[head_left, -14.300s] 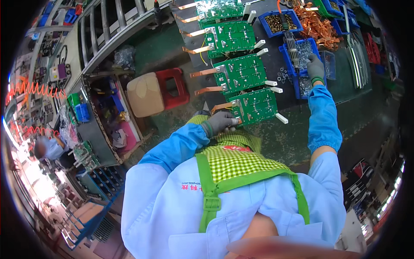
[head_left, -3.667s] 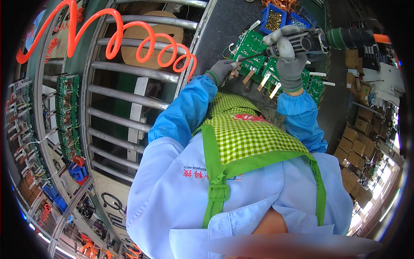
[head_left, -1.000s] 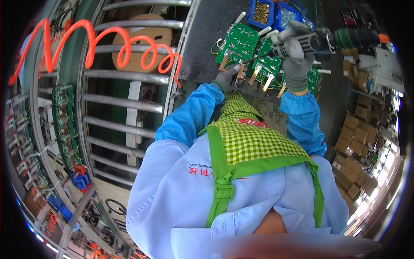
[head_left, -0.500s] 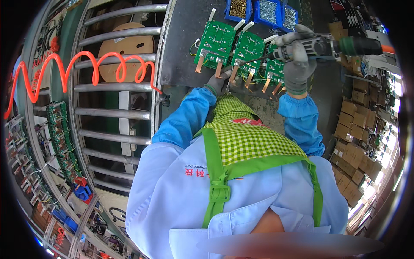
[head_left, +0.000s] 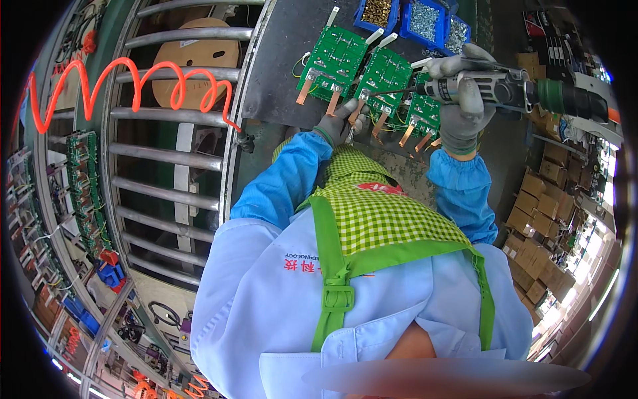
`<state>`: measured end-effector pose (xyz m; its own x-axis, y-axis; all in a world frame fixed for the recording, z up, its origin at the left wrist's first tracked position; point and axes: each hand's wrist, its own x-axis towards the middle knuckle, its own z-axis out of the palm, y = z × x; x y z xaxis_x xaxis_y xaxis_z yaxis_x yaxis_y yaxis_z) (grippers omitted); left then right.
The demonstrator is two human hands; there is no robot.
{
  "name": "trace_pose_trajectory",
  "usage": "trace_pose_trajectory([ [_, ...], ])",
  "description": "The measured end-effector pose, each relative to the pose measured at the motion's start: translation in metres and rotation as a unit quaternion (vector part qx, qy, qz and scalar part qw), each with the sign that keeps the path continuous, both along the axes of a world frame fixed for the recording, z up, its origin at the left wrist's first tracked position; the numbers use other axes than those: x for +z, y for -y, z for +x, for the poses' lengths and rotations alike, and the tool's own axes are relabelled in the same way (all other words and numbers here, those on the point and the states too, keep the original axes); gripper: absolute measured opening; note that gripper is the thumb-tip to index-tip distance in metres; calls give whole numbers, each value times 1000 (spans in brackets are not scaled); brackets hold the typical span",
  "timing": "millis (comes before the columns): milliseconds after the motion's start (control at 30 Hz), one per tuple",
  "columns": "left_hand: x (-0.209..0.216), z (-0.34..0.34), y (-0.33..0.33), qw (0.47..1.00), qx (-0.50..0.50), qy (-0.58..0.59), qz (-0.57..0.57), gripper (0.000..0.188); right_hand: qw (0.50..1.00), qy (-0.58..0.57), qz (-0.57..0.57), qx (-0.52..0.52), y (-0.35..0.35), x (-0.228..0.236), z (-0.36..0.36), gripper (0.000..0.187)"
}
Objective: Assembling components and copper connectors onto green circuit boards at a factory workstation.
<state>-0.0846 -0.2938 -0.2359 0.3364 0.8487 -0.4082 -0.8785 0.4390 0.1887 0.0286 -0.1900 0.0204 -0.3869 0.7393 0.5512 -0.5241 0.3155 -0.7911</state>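
Observation:
My right hand, in a grey glove, is closed around a grey-and-black power screwdriver. The tool lies nearly level, and its long thin bit reaches left to the copper strip on the middle green circuit board. At that strip's near end my gloved left hand has its fingers bent around it. A small shiny metal piece shows below these fingers; its kind is unclear. Another circuit board with copper strips lies to the left, and a third board sits partly under the right hand.
Blue bins of brass-coloured screws and silver hardware stand at the back of the dark table. A metal roller conveyor runs along the left, with a coiled orange air hose over it. Cardboard boxes are stacked at right.
My left fingers have shifted right, from the left board's strip to the middle board's strip. The screwdriver stays at the middle board, and the whole view has shifted slightly.

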Motion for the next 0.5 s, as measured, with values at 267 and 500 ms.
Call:
trace_pose_trajectory([
  [267,2,6,-4,998,16,67,-8,32,994,90,-39,-56,15,1,-7,46],
  [500,12,3,-3,999,37,-21,-34,29,991,102,-39,-81,18,0,-16,41],
])
